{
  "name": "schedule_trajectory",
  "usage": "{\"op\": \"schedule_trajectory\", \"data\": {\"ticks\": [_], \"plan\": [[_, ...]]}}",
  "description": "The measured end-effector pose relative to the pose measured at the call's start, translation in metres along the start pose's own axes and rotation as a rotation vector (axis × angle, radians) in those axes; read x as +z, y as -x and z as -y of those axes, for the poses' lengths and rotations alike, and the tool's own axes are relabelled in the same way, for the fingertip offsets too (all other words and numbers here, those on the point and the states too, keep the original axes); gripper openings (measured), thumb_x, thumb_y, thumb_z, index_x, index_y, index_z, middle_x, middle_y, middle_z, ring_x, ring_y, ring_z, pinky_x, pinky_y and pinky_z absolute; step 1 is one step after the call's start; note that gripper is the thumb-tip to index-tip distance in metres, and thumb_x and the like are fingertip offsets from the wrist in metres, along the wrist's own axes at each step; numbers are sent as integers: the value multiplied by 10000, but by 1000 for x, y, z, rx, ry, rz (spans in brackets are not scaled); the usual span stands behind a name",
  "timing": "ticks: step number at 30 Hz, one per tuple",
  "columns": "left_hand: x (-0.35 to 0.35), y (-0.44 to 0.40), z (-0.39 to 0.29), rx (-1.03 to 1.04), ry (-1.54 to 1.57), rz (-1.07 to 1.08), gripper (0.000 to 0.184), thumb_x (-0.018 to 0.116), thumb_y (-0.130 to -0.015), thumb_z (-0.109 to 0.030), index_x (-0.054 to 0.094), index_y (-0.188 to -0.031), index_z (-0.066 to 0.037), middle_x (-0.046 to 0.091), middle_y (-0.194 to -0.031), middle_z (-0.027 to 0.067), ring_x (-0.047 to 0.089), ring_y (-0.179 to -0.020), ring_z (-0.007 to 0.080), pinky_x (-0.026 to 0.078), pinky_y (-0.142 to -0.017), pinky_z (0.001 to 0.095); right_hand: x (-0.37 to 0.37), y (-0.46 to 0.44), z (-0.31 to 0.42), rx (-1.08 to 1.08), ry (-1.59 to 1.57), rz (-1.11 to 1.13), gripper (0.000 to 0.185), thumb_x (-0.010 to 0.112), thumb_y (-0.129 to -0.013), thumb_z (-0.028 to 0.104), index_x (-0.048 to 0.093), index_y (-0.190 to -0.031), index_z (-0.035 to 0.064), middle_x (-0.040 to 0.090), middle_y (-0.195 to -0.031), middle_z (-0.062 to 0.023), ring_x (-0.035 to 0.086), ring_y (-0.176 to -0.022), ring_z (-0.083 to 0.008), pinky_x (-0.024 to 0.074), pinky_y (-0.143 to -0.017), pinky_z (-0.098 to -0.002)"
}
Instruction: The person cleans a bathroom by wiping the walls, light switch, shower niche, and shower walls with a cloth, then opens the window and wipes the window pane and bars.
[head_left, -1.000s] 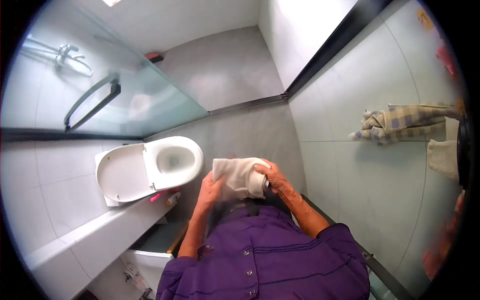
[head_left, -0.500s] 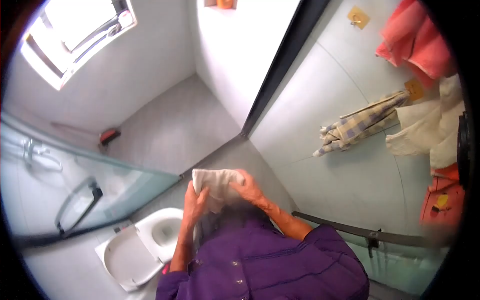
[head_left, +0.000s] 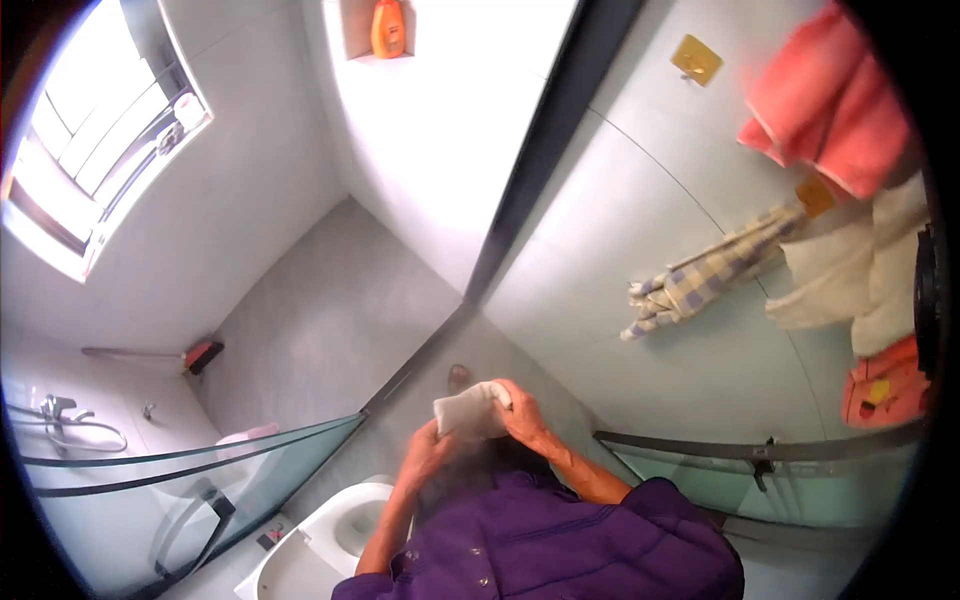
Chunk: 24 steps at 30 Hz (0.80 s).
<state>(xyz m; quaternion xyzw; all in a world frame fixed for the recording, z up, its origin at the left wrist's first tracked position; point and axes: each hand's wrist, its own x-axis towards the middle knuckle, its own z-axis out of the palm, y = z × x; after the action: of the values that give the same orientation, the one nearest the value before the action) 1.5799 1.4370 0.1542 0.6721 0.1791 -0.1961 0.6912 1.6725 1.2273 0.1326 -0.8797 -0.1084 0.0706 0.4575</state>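
Note:
A pale folded cloth (head_left: 466,410) is held in front of my body, above the bathroom floor. My left hand (head_left: 428,453) grips its lower left side, with the fingers partly hidden by the cloth. At the upper right end, my right hand (head_left: 520,412) closes round the folded edge. The cloth looks doubled over, and its underside is out of sight.
A toilet (head_left: 360,520) with raised lid stands at lower left, beside a glass shower door (head_left: 290,460). A broom (head_left: 203,356) leans in the shower area. Towels, including a checked cloth (head_left: 705,280), hang on the right wall. An orange bottle (head_left: 388,30) sits in a niche.
My view has tilted up, so the window, niche and broom show more fully. The cloth looks smaller and more folded over, and both hands appear lower and slightly further right in view.

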Motion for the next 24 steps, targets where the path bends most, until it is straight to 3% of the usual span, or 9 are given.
{"op": "schedule_trajectory", "data": {"ticks": [3,7,14,18,21,24], "plan": [[2,-24,-29,15,10,49,329,640,-966,-167,623,-1251,-4,698,-1087,69,605,-967,134,499,-866,307,6,-23,-18,18,41,-52,346,668,-885,85,605,-1222,40,680,-1109,-206,661,-1015,-389,529,-863,-409],[0,-35,-120,-31,-106,-25,325,598,-964,-242,643,-1189,-12,722,-984,147,668,-908,188,522,-813,348,8,-66,-8,33,5,-22,319,662,-894,79,610,-1206,40,682,-1100,-203,664,-1011,-390,531,-853,-415],[-30,-100,-136,82,-164,-110,300,644,-924,-212,656,-1153,-19,723,-984,131,664,-903,190,513,-841,349,8,-163,12,-91,73,43,293,668,-907,156,634,-1176,46,679,-1068,-199,650,-986,-396,514,-823,-432],[-47,-121,-180,125,-192,-162,290,638,-923,-176,651,-1174,-32,721,-976,120,656,-912,174,514,-848,348,3,-215,15,-278,142,-129,255,691,-893,171,672,-1115,45,588,-1016,-164,592,-933,-364,493,-812,-423],[-54,-136,-197,249,-177,-192,264,586,-949,-133,638,-1182,-20,718,-952,110,655,-900,159,520,-823,332,-4,-245,28,-265,127,-232,241,710,-880,159,685,-1092,46,533,-971,-134,555,-894,-321,483,-810,-402],[-62,-148,-224,285,-172,-221,255,570,-959,-122,617,-1183,-11,705,-965,106,653,-858,167,530,-760,328,-7,-268,35,-210,98,-287,367,710,-894,358,691,-1096,53,506,-980,-130,551,-890,-308,480,-781,-406]]}}
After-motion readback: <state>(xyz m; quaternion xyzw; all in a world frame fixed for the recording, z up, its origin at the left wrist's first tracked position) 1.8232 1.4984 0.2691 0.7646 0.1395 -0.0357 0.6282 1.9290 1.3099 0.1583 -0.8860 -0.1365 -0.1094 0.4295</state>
